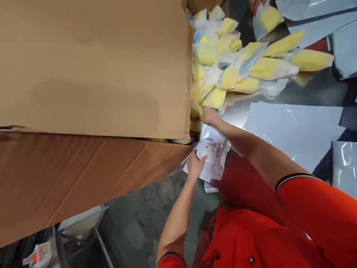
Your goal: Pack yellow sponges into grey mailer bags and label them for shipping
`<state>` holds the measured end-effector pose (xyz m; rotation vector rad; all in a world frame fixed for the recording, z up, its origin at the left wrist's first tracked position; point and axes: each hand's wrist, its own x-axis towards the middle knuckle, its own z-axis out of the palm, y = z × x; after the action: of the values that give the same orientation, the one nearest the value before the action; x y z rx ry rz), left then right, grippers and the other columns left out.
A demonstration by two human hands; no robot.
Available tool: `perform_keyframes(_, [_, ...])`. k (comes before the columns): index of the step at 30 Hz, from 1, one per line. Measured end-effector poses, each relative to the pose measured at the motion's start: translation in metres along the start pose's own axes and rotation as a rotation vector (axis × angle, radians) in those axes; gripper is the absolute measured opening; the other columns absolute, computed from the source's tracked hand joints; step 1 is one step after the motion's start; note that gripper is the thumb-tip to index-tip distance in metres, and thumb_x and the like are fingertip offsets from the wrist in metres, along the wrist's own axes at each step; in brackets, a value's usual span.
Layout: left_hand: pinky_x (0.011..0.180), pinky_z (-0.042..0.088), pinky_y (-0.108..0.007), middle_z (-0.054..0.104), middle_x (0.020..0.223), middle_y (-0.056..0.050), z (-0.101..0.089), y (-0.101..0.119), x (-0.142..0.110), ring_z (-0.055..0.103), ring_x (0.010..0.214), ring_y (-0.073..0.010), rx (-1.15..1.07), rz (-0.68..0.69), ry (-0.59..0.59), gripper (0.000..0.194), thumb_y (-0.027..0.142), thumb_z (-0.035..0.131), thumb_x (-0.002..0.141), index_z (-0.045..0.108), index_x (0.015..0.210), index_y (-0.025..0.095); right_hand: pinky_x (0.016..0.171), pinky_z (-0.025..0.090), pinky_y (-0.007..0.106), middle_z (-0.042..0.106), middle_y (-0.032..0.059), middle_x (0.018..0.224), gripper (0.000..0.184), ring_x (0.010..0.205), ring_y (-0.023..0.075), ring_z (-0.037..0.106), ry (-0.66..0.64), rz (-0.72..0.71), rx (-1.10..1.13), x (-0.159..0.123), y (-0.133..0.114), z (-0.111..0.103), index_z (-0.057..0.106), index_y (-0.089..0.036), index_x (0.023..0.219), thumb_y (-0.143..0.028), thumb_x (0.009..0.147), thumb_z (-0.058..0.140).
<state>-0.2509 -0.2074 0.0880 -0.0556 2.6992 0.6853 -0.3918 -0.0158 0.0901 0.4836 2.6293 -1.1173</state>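
Observation:
My left hand (195, 166) grips the lower part of a white plastic bag (212, 150), which carries a printed barcode label. My right hand (208, 115) rests at the bag's top end, beside a heap of yellow sponge-like pads in clear wrappers (220, 63). Its fingers are partly hidden among those packets, next to the corner of a large cardboard box (92, 67). At the top edge, another person's hand (255, 4) holds one more yellow packet (267, 20).
The box's brown flap (83, 182) slants toward the concrete floor (139, 219). Flat pale grey plastic mailers (290, 137) lie on a shiny steel table (237, 108) at the right. A metal stand (80, 223) sits at the lower left.

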Motion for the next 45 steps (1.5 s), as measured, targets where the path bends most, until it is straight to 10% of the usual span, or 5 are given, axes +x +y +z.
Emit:
perform_keyframes(9, [0.072, 0.04, -0.027, 0.058, 0.073, 0.002, 0.016, -0.007, -0.002, 0.053, 0.074, -0.0152, -0.224, -0.015, -0.142, 0.014, 0.025, 0.068, 0.076, 0.06, 0.067, 0.018, 0.093, 0.046, 0.04, 0.066, 0.0114, 0.111, 0.043, 0.101, 0.0245, 0.059, 0.109, -0.138, -0.027, -0.051, 0.114, -0.115, 0.067, -0.014, 0.114, -0.032, 0.076, 0.075])
perform_keyframes(16, [0.069, 0.05, -0.029, 0.069, 0.078, -0.001, 0.016, 0.003, -0.032, 0.062, 0.069, -0.0164, -0.726, -0.185, -0.204, 0.017, 0.024, 0.068, 0.071, 0.063, 0.086, 0.018, 0.058, 0.05, 0.032, 0.068, 0.0046, 0.089, 0.03, 0.066, 0.0184, 0.058, 0.219, 0.245, 0.982, -0.185, 0.23, -0.116, 0.066, -0.026, 0.094, -0.03, 0.065, 0.076])
perform_keyframes(27, [0.092, 0.056, -0.042, 0.076, 0.097, -0.012, 0.072, 0.023, -0.085, 0.073, 0.094, -0.0275, -0.926, -0.254, -0.257, 0.027, 0.02, 0.077, 0.066, 0.066, 0.09, 0.016, 0.061, 0.055, 0.031, 0.07, 0.0059, 0.081, 0.025, 0.072, 0.0202, 0.064, 0.073, 0.206, 1.889, -0.27, 0.215, -0.103, 0.06, -0.02, 0.096, -0.03, 0.074, 0.059])
perform_keyframes(38, [0.1, 0.053, -0.043, 0.076, 0.106, -0.011, 0.067, 0.05, -0.109, 0.069, 0.111, -0.0309, -1.11, -0.206, -0.276, 0.023, 0.014, 0.07, 0.075, 0.067, 0.097, 0.018, 0.053, 0.045, 0.024, 0.066, 0.0046, 0.088, 0.031, 0.067, 0.0149, 0.053, 0.312, -0.215, 2.013, -0.316, 0.255, -0.166, 0.057, -0.019, 0.099, -0.033, 0.071, 0.055])
perform_keyframes(45, [0.108, 0.047, -0.046, 0.073, 0.117, -0.015, 0.035, 0.1, -0.162, 0.063, 0.12, -0.0342, -1.27, 0.048, -0.271, 0.052, 0.025, 0.085, 0.059, 0.068, 0.107, 0.013, 0.052, 0.044, 0.027, 0.066, 0.0043, 0.089, 0.032, 0.066, 0.0169, 0.055, 0.323, -0.086, 1.776, -0.34, 0.259, -0.138, 0.059, -0.024, 0.098, -0.038, 0.07, 0.052])
